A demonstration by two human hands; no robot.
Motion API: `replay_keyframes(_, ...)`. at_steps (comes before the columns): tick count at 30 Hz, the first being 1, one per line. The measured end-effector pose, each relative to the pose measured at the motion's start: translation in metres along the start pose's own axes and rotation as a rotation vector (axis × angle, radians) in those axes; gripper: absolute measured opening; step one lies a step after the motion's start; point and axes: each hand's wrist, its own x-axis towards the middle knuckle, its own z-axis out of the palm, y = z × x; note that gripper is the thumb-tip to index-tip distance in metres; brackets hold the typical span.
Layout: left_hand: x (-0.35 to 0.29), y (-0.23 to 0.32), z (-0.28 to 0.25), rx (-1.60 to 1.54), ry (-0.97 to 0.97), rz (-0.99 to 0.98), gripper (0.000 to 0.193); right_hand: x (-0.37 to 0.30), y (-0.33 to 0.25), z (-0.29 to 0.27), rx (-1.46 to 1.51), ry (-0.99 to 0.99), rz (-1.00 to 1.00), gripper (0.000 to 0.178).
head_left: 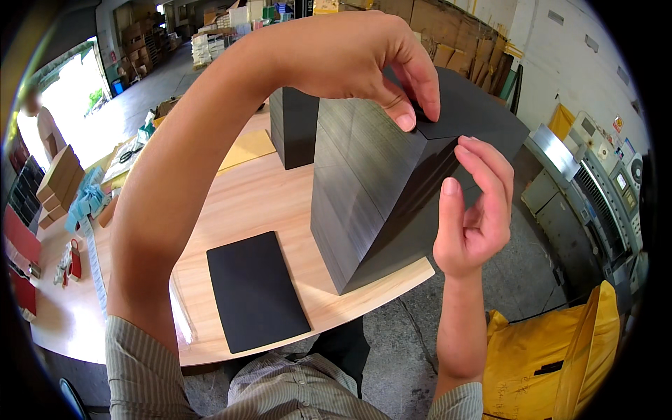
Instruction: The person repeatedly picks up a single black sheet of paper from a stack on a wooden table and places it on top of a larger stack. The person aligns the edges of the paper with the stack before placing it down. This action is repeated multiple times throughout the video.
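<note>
A tall stack of black card sheets [364, 182] stands near the table's front right edge, its layered sides showing fine lines. My left hand [364, 59] reaches over the top of the stack. Its thumb and fingers pinch at the top near corner, where the upper sheets lie; how many they grip is hidden. Beside that same corner, my right hand [479, 203] is raised with its fingers curved and its thumb apart, nothing between them. Its fingertips are close to the stack's edge; I cannot tell if they touch. A single black sheet [257, 292] lies flat on the table, left of the stack.
Behind the stack stands another dark stack [294, 129] on the wooden table [231, 203]. Scissors [127, 155], brown boxes [61, 178] and a red-handled tool [75, 260] are at the left. A yellow cover [539, 357] lies at lower right, a machine [595, 189] beyond. A person [43, 126] stands far left.
</note>
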Motion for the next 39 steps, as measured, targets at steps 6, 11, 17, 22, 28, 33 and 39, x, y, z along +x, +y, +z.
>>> replay_keyframes(6, -0.0003, -0.0042, -0.0022, -0.002, -0.005, 0.025, 0.025, -0.0001, 0.0014, 0.0016, 0.008, 0.003, -0.007, 0.031)
replay_keyframes(11, 0.0007, -0.0060, -0.0020, 0.036, 0.005, 0.051, 0.025, 0.0008, 0.0010, 0.0011, -0.005, 0.002, -0.010, 0.032)
replay_keyframes(17, 0.0003, -0.0058, -0.0018, 0.021, 0.006, 0.019, 0.025, 0.0002, 0.0023, 0.0017, -0.042, -0.007, -0.014, 0.034)
replay_keyframes(22, -0.0006, -0.0016, -0.0031, 0.016, 0.002, -0.017, 0.026, 0.0012, 0.0010, 0.0029, -0.097, -0.016, -0.035, 0.035)
replay_keyframes(28, 0.0013, -0.0060, -0.0027, -0.067, -0.016, -0.024, 0.026, -0.0010, 0.0050, 0.0047, -0.101, -0.002, -0.065, 0.035)
replay_keyframes(33, -0.0019, -0.0043, -0.0066, -0.081, -0.021, -0.031, 0.026, 0.0021, 0.0006, 0.0079, -0.134, -0.007, -0.086, 0.036)
replay_keyframes(39, 0.0030, -0.0058, -0.0054, -0.067, -0.042, -0.036, 0.025, 0.0025, 0.0002, 0.0059, -0.159, -0.021, -0.079, 0.038)
